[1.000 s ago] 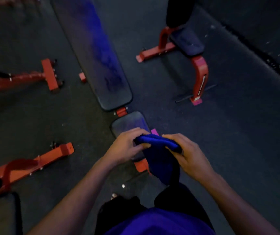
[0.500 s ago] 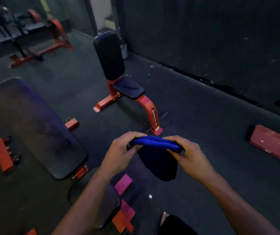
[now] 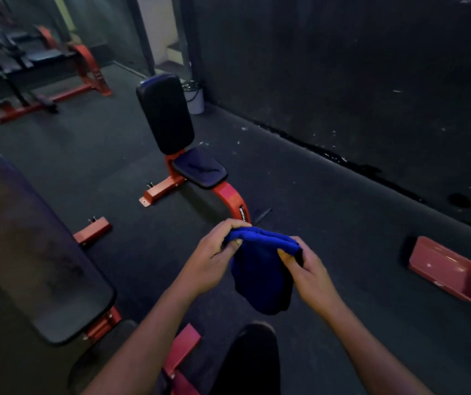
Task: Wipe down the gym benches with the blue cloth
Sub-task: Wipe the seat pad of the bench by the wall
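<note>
Cloth folded and held in both hands, upright bench ahead

Blue cloth (image 3: 260, 269) is the brightest item I see: a deep blue fabric, folded over along its top edge, with the lower part hanging as a dark, rounded fold. It is held in the air above the dark floor (image 3: 342, 223), in front of the person's body and clear of every bench.

Compared with half a second ago, I see the view has moved closer to the upright bench (image 3: 168, 121), whose red frame foot now sits just behind the cloth's top edge. The flat bench (image 3: 29, 246) fills more of the left side. The grip on the cloth reads unchanged.

Left hand (image 3: 211, 260) has its fingers curled over the left end of the folded edge, thumb pinching from below. Right hand (image 3: 305, 266) pinches the right end the same way. The cloth spans the gap between them and hangs below both.

A red tray (image 3: 448, 269) lies on the floor well to the right.
</note>
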The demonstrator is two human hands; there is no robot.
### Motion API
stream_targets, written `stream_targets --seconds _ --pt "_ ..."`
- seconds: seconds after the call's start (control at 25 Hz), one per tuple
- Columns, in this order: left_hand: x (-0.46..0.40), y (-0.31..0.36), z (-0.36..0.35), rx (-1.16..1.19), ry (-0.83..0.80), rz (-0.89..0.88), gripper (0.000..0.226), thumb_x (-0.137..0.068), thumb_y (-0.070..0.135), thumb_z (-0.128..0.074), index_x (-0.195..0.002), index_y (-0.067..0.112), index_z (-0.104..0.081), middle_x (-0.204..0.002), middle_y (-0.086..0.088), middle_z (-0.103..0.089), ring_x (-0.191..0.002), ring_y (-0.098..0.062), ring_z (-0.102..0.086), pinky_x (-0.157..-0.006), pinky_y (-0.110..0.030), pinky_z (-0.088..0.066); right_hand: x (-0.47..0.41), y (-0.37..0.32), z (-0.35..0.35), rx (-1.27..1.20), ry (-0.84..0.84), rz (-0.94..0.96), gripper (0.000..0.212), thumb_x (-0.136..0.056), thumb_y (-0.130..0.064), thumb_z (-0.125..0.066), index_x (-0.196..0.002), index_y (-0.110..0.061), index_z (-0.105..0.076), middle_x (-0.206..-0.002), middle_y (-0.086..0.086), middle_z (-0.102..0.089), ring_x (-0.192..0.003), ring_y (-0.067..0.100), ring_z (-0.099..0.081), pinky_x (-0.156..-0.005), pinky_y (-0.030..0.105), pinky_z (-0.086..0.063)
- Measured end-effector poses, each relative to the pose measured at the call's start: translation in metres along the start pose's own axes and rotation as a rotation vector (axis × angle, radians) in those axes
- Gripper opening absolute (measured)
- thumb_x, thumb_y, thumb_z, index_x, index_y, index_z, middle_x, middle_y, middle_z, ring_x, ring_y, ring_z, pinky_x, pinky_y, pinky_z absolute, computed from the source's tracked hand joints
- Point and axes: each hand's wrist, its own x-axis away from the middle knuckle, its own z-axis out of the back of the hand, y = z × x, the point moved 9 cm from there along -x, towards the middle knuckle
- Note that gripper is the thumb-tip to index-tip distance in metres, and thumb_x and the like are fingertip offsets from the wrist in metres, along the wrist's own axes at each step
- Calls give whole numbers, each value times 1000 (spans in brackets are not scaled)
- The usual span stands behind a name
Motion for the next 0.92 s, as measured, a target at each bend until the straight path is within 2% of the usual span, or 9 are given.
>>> stream_targets --seconds 0.16,0.32,0.4,0.52,0.68,0.8,0.92 --pt "-38 -37 23 61 120 117 36 -105 6 -49 -122 34 -61 -114 12 -66 -107 -14 -64 -97 -51 -52 -72 15 -18 1 -81 -43 14 -102 -28 -50 -99 -25 -63 -78 -13 -60 -72 1 -53 -65 20 -39" --pt "-93 -88 52 123 210 224 29 -106 14 -51 -124 36 -61 -110 5 -68 -102 -22 -67 -91 -56 -55 -164 33 -34 -63 -88 -118 17 -102 -27 -51 -95 -26 -66 -83 -16 -69 -74 -3 -60 -64 13 -44" --pt "-128 -105 74 122 272 253 28 -106 16 -54 -125 34 -61 -112 7 -68 -103 -13 -67 -90 -45 -58 -215 45 -46 -120 -103 -197 17 -101 -28 -52 -97 -27 -69 -91 -15 -73 -82 -2 -66 -69 14 -49" --pt "-174 -127 111 46 344 330 32 -104 17 -57 -130 34 -57 -120 15 -64 -109 3 -60 -90 -21 -53 -291 56 -55 -163 -100 -284 18 -100 -33 -54 -97 -30 -72 -100 -5 -75 -96 14 -69 -84 36 -55" --pt "-228 -150 155 -52 308 408 36 -103 20 -60 -134 37 -54 -124 17 -63 -111 8 -60 -96 -19 -51 -374 64 -48 -270 20 -351 20 -98 -37 -57 -101 -25 -72 -101 -3 -76 -102 21 -69 -93 47 -53" --pt "-267 -159 184 -89 286 415 33 -103 22 -59 -132 37 -55 -122 15 -63 -108 11 -59 -89 -9 -47 -418 74 -52 -354 69 -429 24 -97 -38 -58 -103 -20 -72 -101 0 -76 -101 24 -70 -95 48 -53" --pt "-293 -174 196 -89 260 459 30 -104 25 -59 -130 38 -57 -119 17 -63 -105 14 -58 -83 -5 -45 -454 82 -58 -368 63 -465 24 -98 -36 -57 -104 -17 -71 -100 2 -77 -100 26 -70 -93 47 -54"
